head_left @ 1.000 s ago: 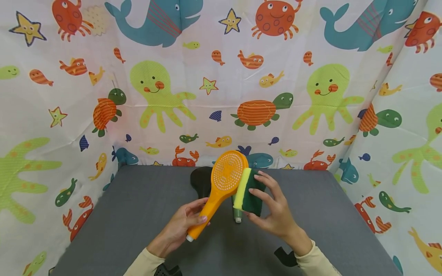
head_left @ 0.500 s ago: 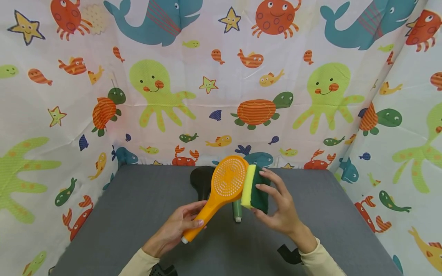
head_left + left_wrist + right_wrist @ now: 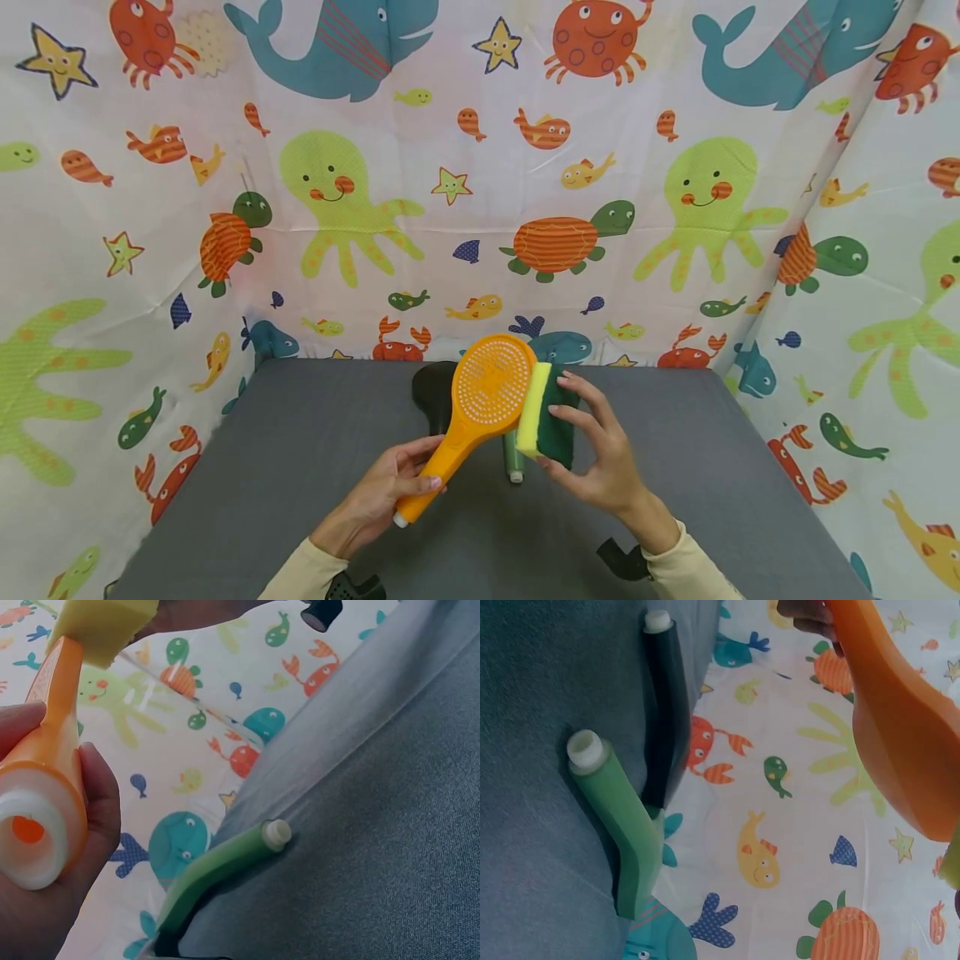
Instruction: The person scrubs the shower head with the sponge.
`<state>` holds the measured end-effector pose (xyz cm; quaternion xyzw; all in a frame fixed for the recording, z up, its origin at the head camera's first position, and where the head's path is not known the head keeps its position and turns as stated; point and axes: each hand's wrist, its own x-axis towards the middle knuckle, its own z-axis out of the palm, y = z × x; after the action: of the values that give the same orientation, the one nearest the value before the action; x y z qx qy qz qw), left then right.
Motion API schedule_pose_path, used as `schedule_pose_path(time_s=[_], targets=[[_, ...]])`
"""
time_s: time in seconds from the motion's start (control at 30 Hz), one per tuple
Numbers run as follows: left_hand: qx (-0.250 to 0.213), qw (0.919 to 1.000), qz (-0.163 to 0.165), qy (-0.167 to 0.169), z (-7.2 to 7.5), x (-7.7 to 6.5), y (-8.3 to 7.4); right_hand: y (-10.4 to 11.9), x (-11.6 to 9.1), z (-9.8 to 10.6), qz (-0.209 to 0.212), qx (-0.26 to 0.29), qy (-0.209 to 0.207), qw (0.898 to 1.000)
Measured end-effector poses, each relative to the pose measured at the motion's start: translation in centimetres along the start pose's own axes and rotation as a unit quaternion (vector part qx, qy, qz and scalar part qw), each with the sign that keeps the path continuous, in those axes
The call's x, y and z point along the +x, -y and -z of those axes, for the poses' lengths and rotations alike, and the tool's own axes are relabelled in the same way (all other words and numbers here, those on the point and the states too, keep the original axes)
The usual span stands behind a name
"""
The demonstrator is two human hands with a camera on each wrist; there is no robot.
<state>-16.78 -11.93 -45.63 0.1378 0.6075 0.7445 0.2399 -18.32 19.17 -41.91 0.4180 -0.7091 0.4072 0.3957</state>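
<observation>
An orange shower head (image 3: 465,429) is held up by its handle in my left hand (image 3: 378,496), tilted so its round perforated face (image 3: 493,379) points toward me. In the left wrist view, the white hollow end (image 3: 31,840) of the handle shows. My right hand (image 3: 603,458) pinches a yellow and green sponge (image 3: 553,417) between thumb and fingers. The sponge's yellow side touches the right rim of the shower head. In the right wrist view, the back of the orange shower head (image 3: 900,727) shows, with only a sliver of sponge at the edge.
On the grey table (image 3: 300,467) behind my hands lie a black shower head (image 3: 432,392) and a green shower head (image 3: 513,458), both partly hidden by the orange one. A curtain printed with sea animals (image 3: 480,200) hangs around the table's back and sides.
The shower head has shifted slightly left and down with my left hand. The sponge moved right and up along the rim, then back a little to the left.
</observation>
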Motion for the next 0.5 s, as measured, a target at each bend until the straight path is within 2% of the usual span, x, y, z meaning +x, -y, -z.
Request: schedule_pose_path(time_s=[0.2, 0.5], targets=[[-0.01, 0.9999, -0.004, 0.007, 0.12, 0.24, 0.17, -0.21, -0.34, -0.25, 0.02, 0.009, 0.006, 1.0], [-0.024, 0.9989, 0.007, 0.039, 0.45, 0.45, 0.42, -0.18, 0.06, 0.15, 0.007, 0.028, 0.002, 1.0]])
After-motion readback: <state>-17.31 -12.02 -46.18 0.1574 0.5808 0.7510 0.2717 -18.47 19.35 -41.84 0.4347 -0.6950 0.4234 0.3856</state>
